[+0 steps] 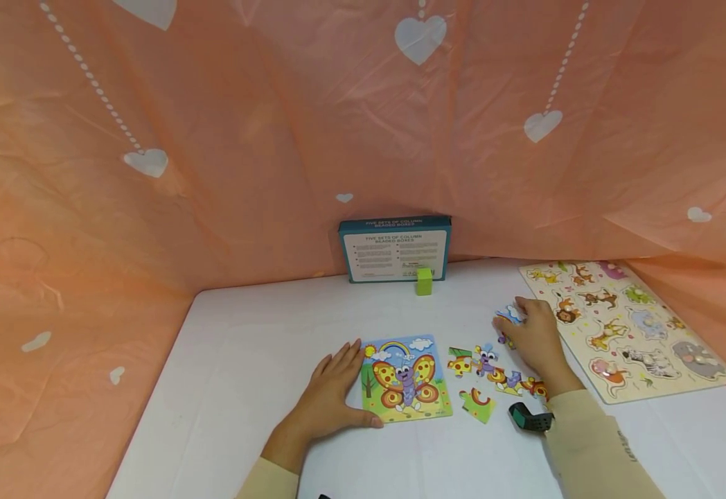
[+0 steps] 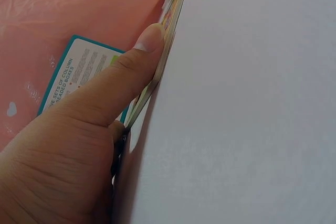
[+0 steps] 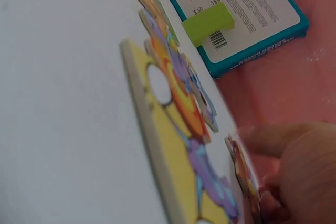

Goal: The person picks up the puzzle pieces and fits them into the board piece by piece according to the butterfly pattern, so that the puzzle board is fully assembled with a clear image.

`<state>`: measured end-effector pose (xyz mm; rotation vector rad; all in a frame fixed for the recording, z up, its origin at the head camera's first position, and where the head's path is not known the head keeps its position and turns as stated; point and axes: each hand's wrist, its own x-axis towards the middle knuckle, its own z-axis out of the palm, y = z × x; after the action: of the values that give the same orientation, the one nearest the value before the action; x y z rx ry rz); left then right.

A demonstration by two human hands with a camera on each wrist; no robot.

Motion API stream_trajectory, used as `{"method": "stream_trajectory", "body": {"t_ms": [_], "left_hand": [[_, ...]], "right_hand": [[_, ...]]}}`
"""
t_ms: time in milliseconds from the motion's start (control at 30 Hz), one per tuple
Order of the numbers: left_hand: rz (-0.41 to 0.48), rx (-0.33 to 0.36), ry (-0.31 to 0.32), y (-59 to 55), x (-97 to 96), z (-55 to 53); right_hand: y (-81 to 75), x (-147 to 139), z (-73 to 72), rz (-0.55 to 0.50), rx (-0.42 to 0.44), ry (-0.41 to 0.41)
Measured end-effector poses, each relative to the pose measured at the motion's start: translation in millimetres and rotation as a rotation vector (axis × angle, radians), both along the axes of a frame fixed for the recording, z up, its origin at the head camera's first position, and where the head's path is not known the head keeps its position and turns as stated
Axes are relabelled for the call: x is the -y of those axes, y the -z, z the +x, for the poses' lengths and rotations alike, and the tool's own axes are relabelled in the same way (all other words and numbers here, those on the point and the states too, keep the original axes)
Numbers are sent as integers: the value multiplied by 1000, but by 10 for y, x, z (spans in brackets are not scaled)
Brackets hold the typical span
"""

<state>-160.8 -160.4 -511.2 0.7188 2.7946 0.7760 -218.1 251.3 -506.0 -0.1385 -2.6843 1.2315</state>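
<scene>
A square butterfly puzzle board (image 1: 405, 381) lies on the white table in the head view. My left hand (image 1: 337, 395) rests along its left side, fingers straight, with the thumb on its lower left corner. In the left wrist view that thumb (image 2: 121, 82) lies over the board's edge. My right hand (image 1: 534, 339) pinches a blue-and-white cloud puzzle piece (image 1: 509, 314) between thumb and fingers, to the right of the board. Loose puzzle pieces (image 1: 504, 378) lie between board and right wrist; a green one with a red arc (image 1: 478, 405) sits nearer the front.
A teal-edged box (image 1: 395, 251) stands upright at the back, a green block (image 1: 424, 282) before it. On the right lies a large animal puzzle board (image 1: 634, 333). A pink-orange cloth with hearts (image 1: 276, 138) hangs behind the table.
</scene>
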Motion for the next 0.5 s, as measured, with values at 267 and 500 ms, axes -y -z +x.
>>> {"method": "stream_trajectory", "body": {"t_ms": [267, 500], "left_hand": [[7, 5, 0, -13, -5, 9], [4, 7, -2, -26, -8, 11]], "right_hand": [[-13, 69, 38, 24, 20, 50], [-19, 80, 40, -33, -59, 25]]}}
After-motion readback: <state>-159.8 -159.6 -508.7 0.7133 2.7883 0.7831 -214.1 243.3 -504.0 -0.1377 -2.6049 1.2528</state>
